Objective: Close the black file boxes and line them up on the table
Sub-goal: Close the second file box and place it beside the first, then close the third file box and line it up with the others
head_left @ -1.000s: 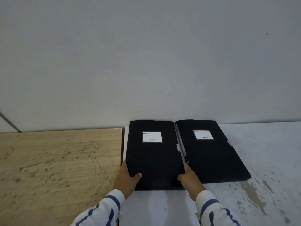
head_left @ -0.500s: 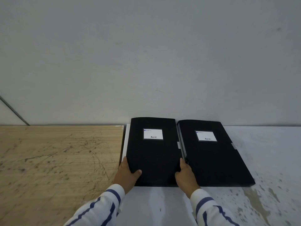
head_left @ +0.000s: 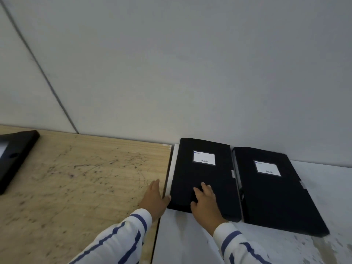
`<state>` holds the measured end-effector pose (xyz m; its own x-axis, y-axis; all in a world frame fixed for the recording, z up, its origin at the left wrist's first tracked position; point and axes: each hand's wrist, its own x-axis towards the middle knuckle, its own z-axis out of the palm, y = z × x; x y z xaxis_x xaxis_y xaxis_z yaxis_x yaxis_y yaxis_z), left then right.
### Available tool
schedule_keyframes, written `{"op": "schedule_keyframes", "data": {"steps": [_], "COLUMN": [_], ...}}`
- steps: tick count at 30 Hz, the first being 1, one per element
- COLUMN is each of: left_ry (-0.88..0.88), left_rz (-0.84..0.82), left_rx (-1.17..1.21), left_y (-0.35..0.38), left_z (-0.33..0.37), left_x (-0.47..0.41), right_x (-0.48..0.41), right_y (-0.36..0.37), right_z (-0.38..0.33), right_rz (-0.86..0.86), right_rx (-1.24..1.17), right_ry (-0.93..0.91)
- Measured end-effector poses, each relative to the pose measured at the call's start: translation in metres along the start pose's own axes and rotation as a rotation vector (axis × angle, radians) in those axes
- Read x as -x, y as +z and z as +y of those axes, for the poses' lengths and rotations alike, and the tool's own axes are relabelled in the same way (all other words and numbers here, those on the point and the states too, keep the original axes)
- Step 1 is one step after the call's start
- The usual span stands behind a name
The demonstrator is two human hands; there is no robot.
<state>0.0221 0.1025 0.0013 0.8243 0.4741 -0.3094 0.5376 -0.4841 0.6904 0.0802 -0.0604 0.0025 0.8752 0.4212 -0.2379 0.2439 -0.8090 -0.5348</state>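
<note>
Two closed black file boxes lie flat side by side against the wall on the white table point(head_left: 190, 242), each with a white label on top. My right hand point(head_left: 204, 201) rests flat, fingers spread, on the near end of the left box point(head_left: 204, 176). My left hand point(head_left: 154, 198) is beside that box's near left corner, over the seam between the tables, thumb touching the corner, holding nothing. The right box point(head_left: 274, 189) lies untouched. A third black file box point(head_left: 14, 157) shows at the far left edge on the wooden table, partly cut off.
The scratched wooden table point(head_left: 76, 187) adjoins the white table on the left with a narrow seam between them. A plain grey wall runs behind both. The white table shows stains at the lower right.
The view has swung left, bringing the third box into sight. My left hand came off the left box's edge onto the seam. My right hand shifted from between the boxes onto the left box's top.
</note>
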Motion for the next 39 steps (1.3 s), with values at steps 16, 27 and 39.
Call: {"op": "schedule_keyframes", "data": {"steps": [16,27,39], "left_ry": [-0.046,-0.209,-0.459], "left_rz": [0.2,0.307,0.551], "left_rx": [0.053,0.126,0.334], "left_y": [-0.162,-0.32,-0.408], "left_z": [-0.12,-0.273,-0.384], "left_x": [-0.02,-0.024,-0.045], "right_x": [-0.019,-0.031,-0.073], "right_y": [0.116,0.235,0.316], "right_z": [-0.223,-0.406,-0.517], "right_rz": [-0.072,-0.223,-0.364], "right_rx": [0.004,0.016,0.095], "right_ry": [-0.316,-0.442,-0.595]}}
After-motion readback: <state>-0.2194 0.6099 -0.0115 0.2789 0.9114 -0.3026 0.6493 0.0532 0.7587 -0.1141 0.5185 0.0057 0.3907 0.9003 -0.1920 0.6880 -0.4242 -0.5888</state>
